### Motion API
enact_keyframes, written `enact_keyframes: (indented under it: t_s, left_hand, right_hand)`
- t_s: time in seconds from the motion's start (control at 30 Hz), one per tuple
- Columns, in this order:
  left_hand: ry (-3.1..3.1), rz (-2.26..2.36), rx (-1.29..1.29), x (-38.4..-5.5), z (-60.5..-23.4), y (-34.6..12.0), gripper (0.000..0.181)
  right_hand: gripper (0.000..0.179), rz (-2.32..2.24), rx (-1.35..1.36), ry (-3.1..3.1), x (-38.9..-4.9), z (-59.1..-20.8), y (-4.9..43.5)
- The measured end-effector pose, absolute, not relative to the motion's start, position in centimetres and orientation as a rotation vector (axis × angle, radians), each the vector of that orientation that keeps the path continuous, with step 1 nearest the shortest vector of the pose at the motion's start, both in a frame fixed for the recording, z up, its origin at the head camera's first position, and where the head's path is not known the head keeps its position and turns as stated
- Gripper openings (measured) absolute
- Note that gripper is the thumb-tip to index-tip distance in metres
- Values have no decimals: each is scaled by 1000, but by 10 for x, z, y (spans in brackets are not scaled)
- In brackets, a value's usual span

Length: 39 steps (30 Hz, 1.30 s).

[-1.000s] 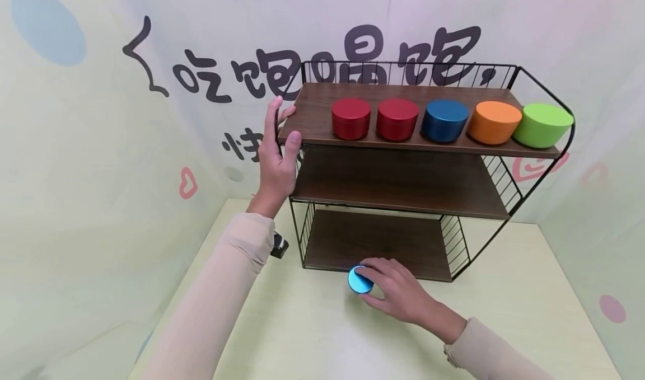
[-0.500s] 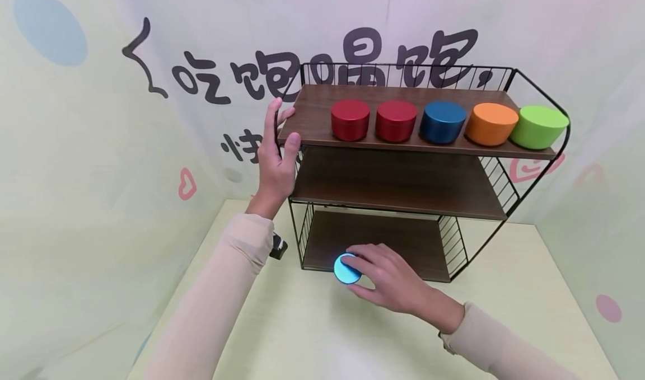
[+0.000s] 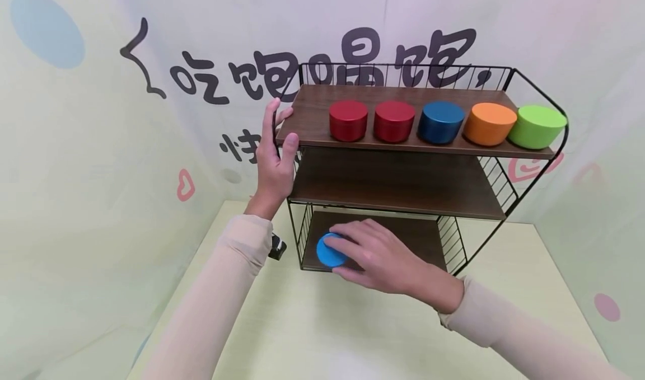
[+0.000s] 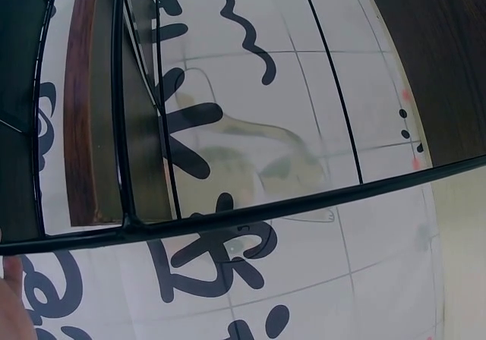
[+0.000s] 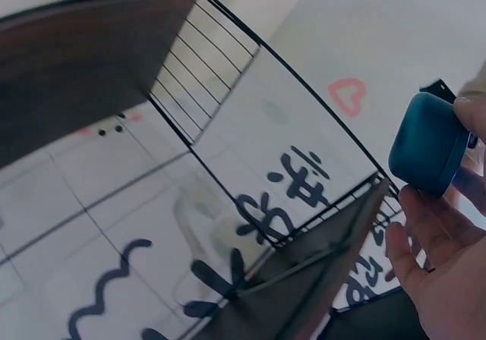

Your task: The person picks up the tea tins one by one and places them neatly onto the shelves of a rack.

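Note:
A dark wooden three-tier rack (image 3: 398,178) with a black wire frame stands on the table. My left hand (image 3: 274,164) holds its upper left side, thumb at the front and fingers around the wire frame. The left wrist view shows mostly the rack's wire side, with a bit of hand at the edge. My right hand (image 3: 380,257) pinches a bright blue round tin (image 3: 330,251) by its sides, over the left part of the bottom shelf (image 3: 418,237). In the right wrist view that tin (image 5: 427,144) is between thumb and fingers; whether it touches the shelf cannot be told.
Along the top shelf's front stand two red tins (image 3: 347,121) (image 3: 394,121), a dark blue tin (image 3: 440,122), an orange tin (image 3: 490,124) and a green tin (image 3: 537,127). A small black object (image 3: 277,247) lies left of the rack. Printed cloth (image 3: 101,173) surrounds the table.
My right hand has carried the bright blue tin leftward and away from me, from in front of the rack to over the bottom shelf. The left hand stays on the rack.

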<state>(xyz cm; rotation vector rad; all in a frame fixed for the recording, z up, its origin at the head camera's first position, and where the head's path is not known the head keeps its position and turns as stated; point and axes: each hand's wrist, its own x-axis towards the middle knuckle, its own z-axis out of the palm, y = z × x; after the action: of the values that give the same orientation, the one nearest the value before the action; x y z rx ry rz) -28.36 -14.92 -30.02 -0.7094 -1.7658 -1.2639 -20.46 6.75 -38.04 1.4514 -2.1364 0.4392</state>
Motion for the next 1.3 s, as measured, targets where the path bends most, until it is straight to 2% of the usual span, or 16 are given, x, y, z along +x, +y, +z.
enact_keyframes:
  t_s: [0.37,0.8,1.07,1.3]
  left_hand:
    - [-1780,-1241,-694,-314,-322,-160,61]
    - [-1783,-1262,-681,-316,-324,-160,69]
    - [-1758,-1257,-703,-317,-325,-161,55]
    - [-1736,-1255,-729,-312,-320,-158,55]
  right_hand:
    - [62,375,1456,-2097,-211,-322,56]
    - [58,399,1400,-1989,-222,-266,52]
    - [53,389,1359,-1950,-236,-236,44]
    - [52,366,1284,-2013,-250,-218,40]
